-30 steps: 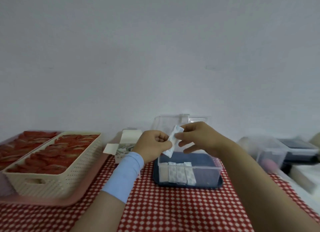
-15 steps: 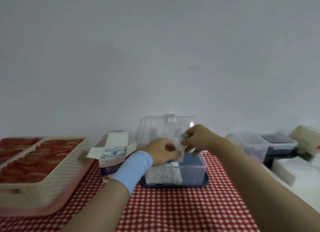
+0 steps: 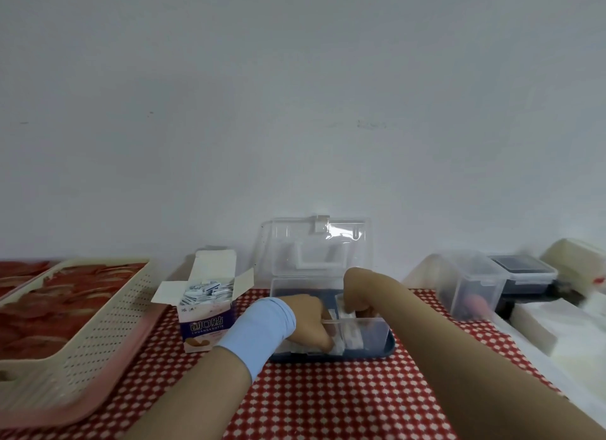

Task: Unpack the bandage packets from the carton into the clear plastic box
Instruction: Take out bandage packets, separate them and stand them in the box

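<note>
While your right hand pinches a bandage packet in the clear plastic box, your left hand grip's unclear; carton left of your fingers, mostly full.

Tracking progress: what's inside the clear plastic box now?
Along the front wall of the clear plastic box stand white bandage packets; the right hand pinches one more. The left hand covers whatever lies beneath it.

We have the clear plastic box mid-table, its lid upright behind it. The carton sits just left of it, packets inside. Far left, a basket on a tray. Right of the box, lidded containers. Our left hand and right hand are in the box.
</note>
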A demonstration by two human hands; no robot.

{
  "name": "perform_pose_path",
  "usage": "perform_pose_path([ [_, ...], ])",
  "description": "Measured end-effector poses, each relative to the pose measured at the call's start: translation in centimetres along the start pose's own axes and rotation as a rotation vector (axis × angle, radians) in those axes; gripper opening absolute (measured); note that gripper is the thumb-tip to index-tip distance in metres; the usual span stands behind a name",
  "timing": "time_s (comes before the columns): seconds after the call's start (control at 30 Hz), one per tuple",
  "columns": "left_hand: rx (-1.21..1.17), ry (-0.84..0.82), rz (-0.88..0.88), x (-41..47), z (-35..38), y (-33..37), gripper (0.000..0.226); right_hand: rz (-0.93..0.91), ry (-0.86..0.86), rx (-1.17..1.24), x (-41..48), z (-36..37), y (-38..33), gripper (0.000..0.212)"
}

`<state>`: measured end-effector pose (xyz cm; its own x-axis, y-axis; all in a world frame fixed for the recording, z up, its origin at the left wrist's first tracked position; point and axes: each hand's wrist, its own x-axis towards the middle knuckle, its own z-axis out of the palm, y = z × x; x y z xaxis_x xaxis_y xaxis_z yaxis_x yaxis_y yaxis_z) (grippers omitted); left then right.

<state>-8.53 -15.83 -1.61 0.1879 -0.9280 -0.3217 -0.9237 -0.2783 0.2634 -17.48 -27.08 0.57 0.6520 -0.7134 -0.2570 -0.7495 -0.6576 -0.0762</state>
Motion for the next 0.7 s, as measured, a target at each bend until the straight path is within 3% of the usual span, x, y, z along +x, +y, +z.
perform_pose_path([
  [0.1, 0.014, 0.010, -0.015, 0.6, 0.5, -0.3, 0.030, -0.003, -0.044, -0.069, 0.8, 0.5, -0.1, 0.028],
  [0.27, 0.017, -0.007, -0.024, 0.9, 0.5, -0.3, 0.025, 0.014, -0.073, -0.131, 1.6, 1.3, -0.5, 0.037],
  [0.7, 0.025, 0.018, -0.017, 0.9, 0.7, -0.4, 0.022, 0.041, -0.064, -0.216, 1.2, 1.0, -1.4, 0.038],
])
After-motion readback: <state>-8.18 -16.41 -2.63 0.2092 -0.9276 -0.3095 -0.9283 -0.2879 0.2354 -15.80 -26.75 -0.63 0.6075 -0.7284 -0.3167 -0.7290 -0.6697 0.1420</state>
